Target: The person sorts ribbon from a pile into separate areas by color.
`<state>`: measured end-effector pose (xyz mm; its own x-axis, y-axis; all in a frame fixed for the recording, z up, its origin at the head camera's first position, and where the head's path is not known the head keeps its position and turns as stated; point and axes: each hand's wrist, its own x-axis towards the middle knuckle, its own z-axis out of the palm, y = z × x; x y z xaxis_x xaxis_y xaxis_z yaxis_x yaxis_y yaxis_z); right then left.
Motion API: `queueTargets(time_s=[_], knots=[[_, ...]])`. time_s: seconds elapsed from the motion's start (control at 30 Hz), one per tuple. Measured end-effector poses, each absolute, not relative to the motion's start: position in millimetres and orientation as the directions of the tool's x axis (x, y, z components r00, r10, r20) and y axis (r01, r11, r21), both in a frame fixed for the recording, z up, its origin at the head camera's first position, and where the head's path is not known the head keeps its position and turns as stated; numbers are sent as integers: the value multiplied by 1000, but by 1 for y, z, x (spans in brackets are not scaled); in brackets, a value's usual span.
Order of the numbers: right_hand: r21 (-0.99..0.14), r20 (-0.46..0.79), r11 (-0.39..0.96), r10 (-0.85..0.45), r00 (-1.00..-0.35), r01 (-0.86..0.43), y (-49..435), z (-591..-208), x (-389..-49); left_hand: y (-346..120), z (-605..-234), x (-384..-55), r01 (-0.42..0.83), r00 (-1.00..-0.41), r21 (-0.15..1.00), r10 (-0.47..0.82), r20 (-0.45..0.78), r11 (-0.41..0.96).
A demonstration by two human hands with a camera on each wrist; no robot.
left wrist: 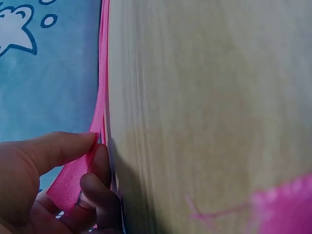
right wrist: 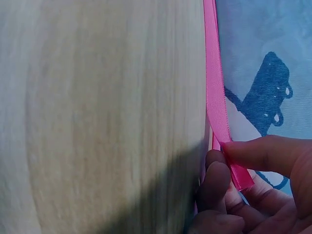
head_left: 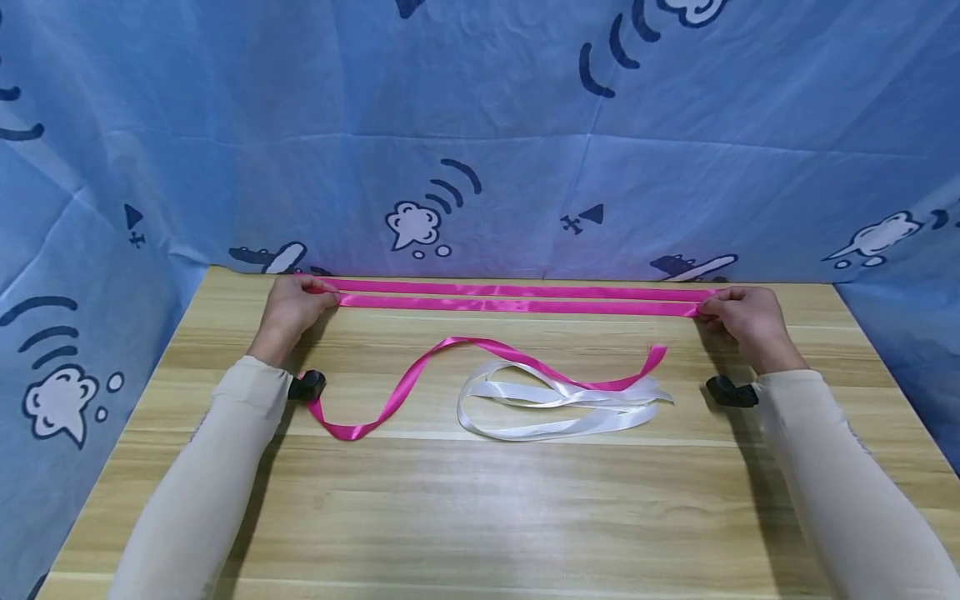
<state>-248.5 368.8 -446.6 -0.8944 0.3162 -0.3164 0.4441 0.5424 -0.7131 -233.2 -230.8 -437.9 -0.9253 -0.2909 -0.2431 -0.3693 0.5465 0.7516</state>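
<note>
Pinches with left hand (head_left: 288, 310), thumb against curled fingers, the left end of a near pink strip (head_left: 517, 306), and in same manner with right hand (head_left: 750, 321) its right end. Holds it straight along the far side of the wooden table (head_left: 450, 517). Shows just beyond it a far pink strip (head_left: 517, 291), parallel; cannot tell if also gripped, or if joined with the first. Has, nearer, a wavy loose pink ribbon (head_left: 408, 379), crossing from left to right over a looped white ribbon (head_left: 570, 427).
</note>
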Motion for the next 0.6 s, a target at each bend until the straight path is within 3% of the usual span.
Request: queueTargets(time_s=[0.6], knots=[[-700, -300, 552, 348, -888, 452, 371, -443, -243, -243, -435, -230, -342, -937, 782, -258, -238, 521]])
